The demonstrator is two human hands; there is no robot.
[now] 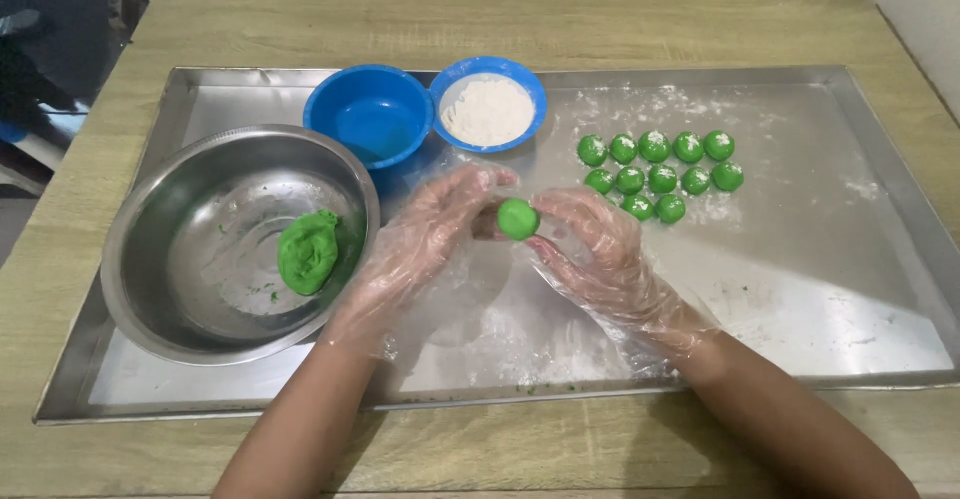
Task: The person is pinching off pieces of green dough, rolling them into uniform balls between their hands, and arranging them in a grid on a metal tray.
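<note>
I have a green dough ball (pixel 518 219) held between both hands over the metal tray (pixel 860 289): my left hand (pixel 425 234) and right hand (pixel 600 249), each in a thin clear glove, pinch it at the fingertips. To the right on the floured tray, eleven finished balls (pixel 660 174) sit in close rows, so I judge a good share is done. A lump of green dough (pixel 308 251) remains in the steel bowl (pixel 200 289), enough for several more. Behind are an empty blue bowl (pixel 368 114) and a bowl of flour (pixel 488 109). The tray rests on the wooden tabletop (pixel 500 19).
</note>
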